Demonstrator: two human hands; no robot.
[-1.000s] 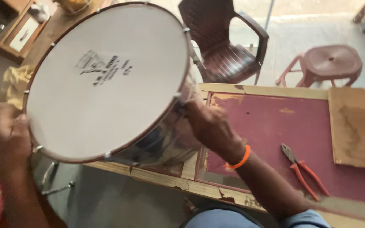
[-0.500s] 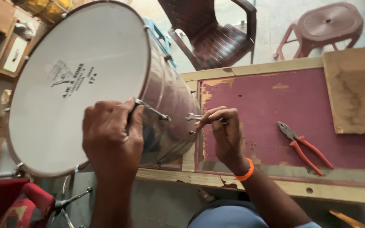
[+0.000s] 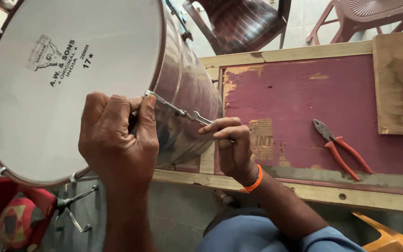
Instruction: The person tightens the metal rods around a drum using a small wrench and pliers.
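Large metal-shelled drum with a white skin (image 3: 71, 79) lies on its side, head tipped toward me, its shiny steel wall leaning against the edge of the worn maroon-topped wooden workbench (image 3: 304, 93).

My left hand (image 3: 117, 140) is closed in a fist at the drum's rim, fingers curled around the hook end of a thin silver metal tension rod (image 3: 178, 111). The rod runs from the rim hoop down along the shell toward my right. My right hand (image 3: 232, 144) pinches the lower end of that rod between thumb and fingertips, fingers bent tight, orange band on the wrist. I cannot tell whether a nut or small key sits inside that pinch; the fingers hide it.

Step in hand, as I judge it: fitting or tightening this one rod, left hand holding the hook on the hoop, right hand working the lower end.

Next move, by my reckoning, calls for keeping the hook seated with the left while the right turns or threads the lower end, with the rod kept in line along the shell so it does not bind.

Red-handled steel pliers (image 3: 339, 149) lie on the bench, well apart from my right hand, untouched. Bare plywood board (image 3: 399, 84) at the far corner. Brown plastic chair (image 3: 243, 23) and a reddish plastic stool (image 3: 374, 14) stand beyond the bench.
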